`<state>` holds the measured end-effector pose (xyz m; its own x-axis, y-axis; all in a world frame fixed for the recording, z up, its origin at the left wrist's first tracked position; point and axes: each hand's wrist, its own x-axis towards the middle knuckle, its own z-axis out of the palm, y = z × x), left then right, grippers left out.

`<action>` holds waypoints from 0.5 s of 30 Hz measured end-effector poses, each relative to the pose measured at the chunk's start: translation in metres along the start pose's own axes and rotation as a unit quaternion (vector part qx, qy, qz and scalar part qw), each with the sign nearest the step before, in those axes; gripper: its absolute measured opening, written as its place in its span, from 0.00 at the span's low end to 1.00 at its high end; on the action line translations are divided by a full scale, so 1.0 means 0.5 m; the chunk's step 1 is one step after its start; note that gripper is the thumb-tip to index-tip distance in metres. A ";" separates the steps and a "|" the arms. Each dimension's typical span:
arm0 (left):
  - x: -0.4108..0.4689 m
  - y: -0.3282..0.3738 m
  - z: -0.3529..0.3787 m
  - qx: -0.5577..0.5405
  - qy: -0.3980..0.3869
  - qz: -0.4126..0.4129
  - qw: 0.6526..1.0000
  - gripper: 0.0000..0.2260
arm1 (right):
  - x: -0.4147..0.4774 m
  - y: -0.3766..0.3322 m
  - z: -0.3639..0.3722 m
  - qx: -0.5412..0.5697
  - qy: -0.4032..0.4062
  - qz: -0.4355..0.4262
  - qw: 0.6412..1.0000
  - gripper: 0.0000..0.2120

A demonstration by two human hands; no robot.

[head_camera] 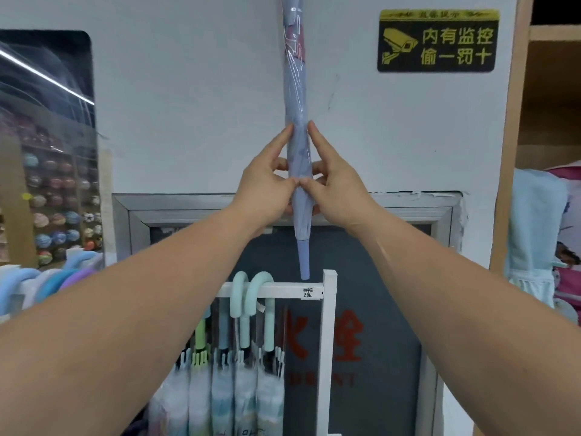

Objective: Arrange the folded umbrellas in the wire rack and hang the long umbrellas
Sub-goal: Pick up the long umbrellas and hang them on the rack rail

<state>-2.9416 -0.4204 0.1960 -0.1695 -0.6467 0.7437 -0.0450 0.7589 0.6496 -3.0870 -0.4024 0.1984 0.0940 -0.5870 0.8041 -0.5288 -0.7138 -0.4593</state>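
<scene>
A long lilac-blue umbrella (295, 89) in a clear sleeve stands upright in front of the white wall, its tip end pointing down just above the white rack bar (283, 291). My left hand (267, 180) and my right hand (333, 180) grip its lower part from both sides, thumbs meeting in front. The umbrella's top runs out of view. Several long umbrellas with mint curved handles (251, 297) hang from the bar below.
A white rack post (328, 341) stands right of the bar, before a dark framed panel (377, 309). More curved handles (47, 281) hang at the left. A wooden shelf (550, 89) and pale blue goods (534, 231) are at the right.
</scene>
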 end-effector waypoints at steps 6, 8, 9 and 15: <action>-0.029 -0.044 0.011 -0.010 -0.016 -0.020 1.000 0.35 | -0.036 0.051 0.031 0.053 -0.013 0.027 0.998 0.38; -0.045 -0.057 0.014 -0.014 -0.025 -0.031 0.999 0.35 | -0.056 0.065 0.037 0.068 -0.025 0.031 0.997 0.39; -0.052 -0.062 0.015 -0.017 -0.028 -0.036 0.999 0.35 | -0.066 0.070 0.038 0.075 -0.033 0.033 0.996 0.39; -0.063 -0.088 0.020 0.007 -0.022 -0.038 0.999 0.28 | -0.104 0.088 0.031 0.073 -0.067 0.056 0.993 0.43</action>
<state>-2.9443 -0.4328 0.1422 -0.2089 -0.6993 0.6837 -0.0732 0.7083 0.7021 -3.1020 -0.4091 0.1305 0.1578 -0.7040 0.6924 -0.4142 -0.6837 -0.6008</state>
